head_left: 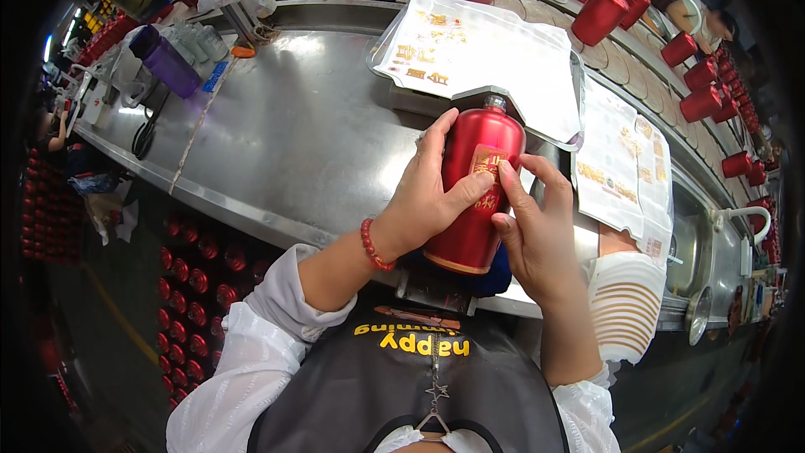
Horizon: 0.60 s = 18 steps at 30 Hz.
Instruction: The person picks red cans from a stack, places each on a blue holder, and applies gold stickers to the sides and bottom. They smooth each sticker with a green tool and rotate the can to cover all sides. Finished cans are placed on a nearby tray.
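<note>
A shiny red bottle (461,239) with a narrow grey neck lies tilted in front of me, its neck pointing away and resting at a dark angled bracket (503,99). On its face is a red label (486,161) with gold print. My left hand (423,201), a red bead bracelet at the wrist, wraps the bottle's left side, thumb on the label. My right hand (541,239) is curled at the right side, a fingertip pressing the label's edge and the thumb against the bottle. Dark blue cloth (496,275) shows under the bottle's lower right.
White sheets with gold labels (503,59) lie beyond the bottle, with more sheets (612,164) to the right. A conveyor (537,13) carries several red bottles behind. On the steel bench (277,109) stands a purple bottle (165,60). Crated red bottles (197,310) stand below left.
</note>
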Available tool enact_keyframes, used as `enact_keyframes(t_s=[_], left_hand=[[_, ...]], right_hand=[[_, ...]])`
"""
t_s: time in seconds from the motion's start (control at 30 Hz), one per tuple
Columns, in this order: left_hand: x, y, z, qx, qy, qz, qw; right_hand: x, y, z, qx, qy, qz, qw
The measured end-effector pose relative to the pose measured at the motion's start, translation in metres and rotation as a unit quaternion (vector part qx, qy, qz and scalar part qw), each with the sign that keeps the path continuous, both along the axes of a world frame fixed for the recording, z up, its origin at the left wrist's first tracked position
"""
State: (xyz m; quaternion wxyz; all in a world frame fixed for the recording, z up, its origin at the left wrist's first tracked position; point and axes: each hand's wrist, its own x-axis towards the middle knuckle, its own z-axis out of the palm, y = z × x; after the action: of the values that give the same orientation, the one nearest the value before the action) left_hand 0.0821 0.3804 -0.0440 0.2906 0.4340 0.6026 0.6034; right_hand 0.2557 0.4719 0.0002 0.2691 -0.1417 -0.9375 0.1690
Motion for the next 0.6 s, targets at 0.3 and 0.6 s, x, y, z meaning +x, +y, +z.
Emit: enact_keyframes(t_s=[0.3, 0.6], left_hand=[[-0.0026, 0.0039, -0.0061, 0.03, -0.059, -0.002, 0.998], [-0.0004, 0.0003, -0.0026, 0.01, 0.016, 0.009, 1.0]], right_hand=[[0.0036, -0.0046, 0.0004, -0.027, -0.025, 0.0, 0.999], [-0.0016, -0.006, -0.006, -0.03, -0.021, -0.009, 0.999]])
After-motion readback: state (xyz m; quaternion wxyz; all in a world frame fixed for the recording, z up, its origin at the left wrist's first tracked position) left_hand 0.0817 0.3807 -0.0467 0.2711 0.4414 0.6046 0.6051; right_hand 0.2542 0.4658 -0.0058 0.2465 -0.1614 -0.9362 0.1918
